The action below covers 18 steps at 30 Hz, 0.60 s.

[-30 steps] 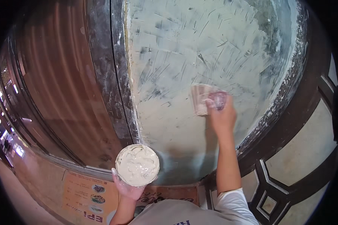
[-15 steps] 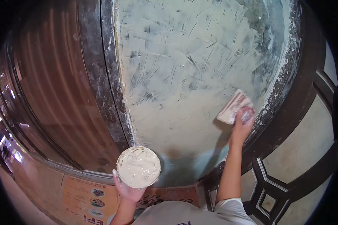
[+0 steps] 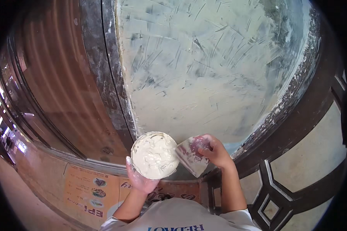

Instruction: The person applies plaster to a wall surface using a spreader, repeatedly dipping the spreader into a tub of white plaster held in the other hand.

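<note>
A round tub of creamy white putty [image 3: 154, 156] rests in my left hand [image 3: 142, 180], whose fingers curl under and around its side. My right hand [image 3: 212, 149] grips a flat putty scraper [image 3: 195, 163], its reddish face smeared with white. The scraper's edge is right beside the tub's right rim; whether they touch I cannot tell. Beyond both hands stands a wall panel [image 3: 189, 100] coated with pale putty, smooth lower down and streaked with dark scratches higher up. White smears cover the thumb of my left hand.
A dark, paint-flecked frame post [image 3: 113, 77] borders the panel on the left, beside a brown glossy panel [image 3: 58, 88]. To the right runs dark wooden trim with pale insets [image 3: 308, 154]. An orange printed sheet [image 3: 81, 188] lies low on the left.
My right hand has come down and left from the wall, bringing the scraper beside the tub. The tub has shifted slightly right in my left hand.
</note>
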Available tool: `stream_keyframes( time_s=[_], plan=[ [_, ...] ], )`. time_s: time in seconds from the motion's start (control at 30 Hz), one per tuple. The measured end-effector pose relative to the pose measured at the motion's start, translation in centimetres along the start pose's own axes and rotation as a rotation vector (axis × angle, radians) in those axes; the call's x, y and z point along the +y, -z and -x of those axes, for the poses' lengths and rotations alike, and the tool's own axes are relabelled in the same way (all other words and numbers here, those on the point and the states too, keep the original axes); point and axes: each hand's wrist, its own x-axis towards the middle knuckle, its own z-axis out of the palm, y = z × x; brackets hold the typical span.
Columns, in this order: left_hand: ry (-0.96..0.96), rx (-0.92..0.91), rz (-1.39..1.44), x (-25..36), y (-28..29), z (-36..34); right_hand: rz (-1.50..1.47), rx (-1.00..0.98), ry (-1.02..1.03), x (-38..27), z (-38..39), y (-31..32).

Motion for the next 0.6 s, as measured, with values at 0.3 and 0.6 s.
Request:
stream_keyframes(
  time_s=[0.3,0.6],
  plan=[
    [-0.037,-0.004,0.045,-2.2,0.8,0.7,0.244,-0.085,0.095,-1.7,-0.2,0.7],
    [-0.080,0.000,0.016,-3.3,0.2,0.4,0.474,-0.090,0.045,-2.2,1.3,2.6]
  ],
)
